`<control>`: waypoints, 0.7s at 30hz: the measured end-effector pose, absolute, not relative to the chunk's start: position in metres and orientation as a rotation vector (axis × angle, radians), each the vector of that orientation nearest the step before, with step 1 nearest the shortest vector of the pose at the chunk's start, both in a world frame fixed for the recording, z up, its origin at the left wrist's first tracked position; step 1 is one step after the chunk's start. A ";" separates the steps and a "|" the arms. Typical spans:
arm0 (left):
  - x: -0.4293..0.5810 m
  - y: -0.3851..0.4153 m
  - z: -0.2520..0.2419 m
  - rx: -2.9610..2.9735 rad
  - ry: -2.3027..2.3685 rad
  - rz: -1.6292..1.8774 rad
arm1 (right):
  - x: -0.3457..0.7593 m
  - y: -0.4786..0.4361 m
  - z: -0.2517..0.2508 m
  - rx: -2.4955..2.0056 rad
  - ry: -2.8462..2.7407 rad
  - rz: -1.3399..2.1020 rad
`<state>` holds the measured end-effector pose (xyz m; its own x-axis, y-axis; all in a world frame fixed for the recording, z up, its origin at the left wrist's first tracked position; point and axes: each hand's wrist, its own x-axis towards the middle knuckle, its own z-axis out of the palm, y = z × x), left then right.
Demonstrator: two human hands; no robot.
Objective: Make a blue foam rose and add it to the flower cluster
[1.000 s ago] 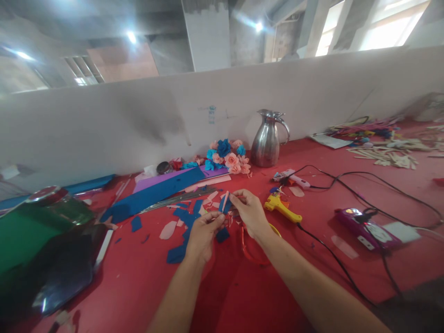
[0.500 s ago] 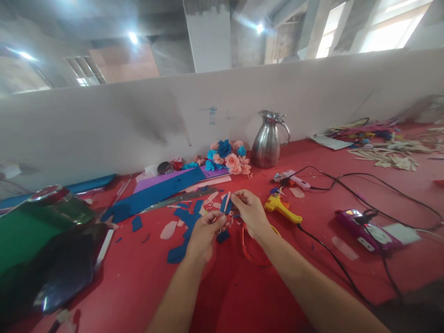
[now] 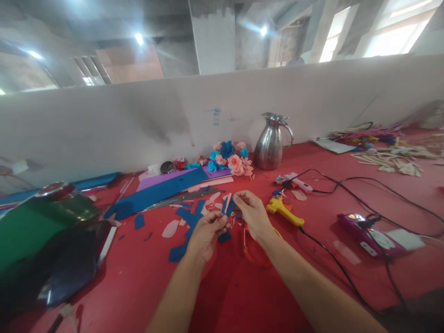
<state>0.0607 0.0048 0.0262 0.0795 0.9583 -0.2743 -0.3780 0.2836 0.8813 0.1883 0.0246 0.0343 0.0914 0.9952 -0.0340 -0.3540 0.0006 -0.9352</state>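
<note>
Above the red table, a small blue paper piece (image 3: 227, 204) with a pale pink strip along it is held between both hands. My right hand (image 3: 255, 215) pinches its upper right side between thumb and fingers. At its lower end, my left hand (image 3: 207, 233) is closed, thumb against forefinger; the exact grip is partly hidden by the fingers. Blue paper scraps (image 3: 190, 226) and pink paper scraps (image 3: 170, 228) lie under and beside my left hand. Orange-handled scissors (image 3: 247, 245) rest beneath my right wrist, partly covered by it.
A yellow glue gun (image 3: 285, 211) and a pink glue gun (image 3: 298, 181) lie to the right, their black cords running across to a purple power strip (image 3: 369, 236). Behind stand paper flowers (image 3: 235, 162) and a steel jug (image 3: 269, 143). A green-sided jar (image 3: 65, 203) is at left.
The view has shifted slightly, so the table items appear a little further right. Both hands keep nearly the same hold on the blue paper piece, which is tilted slightly more.
</note>
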 end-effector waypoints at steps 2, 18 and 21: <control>0.059 0.005 0.026 0.725 1.027 1.155 | 0.189 0.024 0.035 -0.954 -0.827 1.325; 0.051 0.007 0.028 0.744 1.053 1.211 | 0.194 0.022 0.028 -0.857 -1.087 1.571; 0.051 0.007 0.028 0.790 1.080 1.207 | 0.193 0.021 0.028 -0.875 -1.078 1.564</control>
<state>0.0507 0.0069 0.0279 0.0067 0.9749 -0.2225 -0.3292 0.2123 0.9201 0.1935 0.0214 0.0283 -0.2353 0.9717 -0.0214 -0.3255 -0.0996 -0.9403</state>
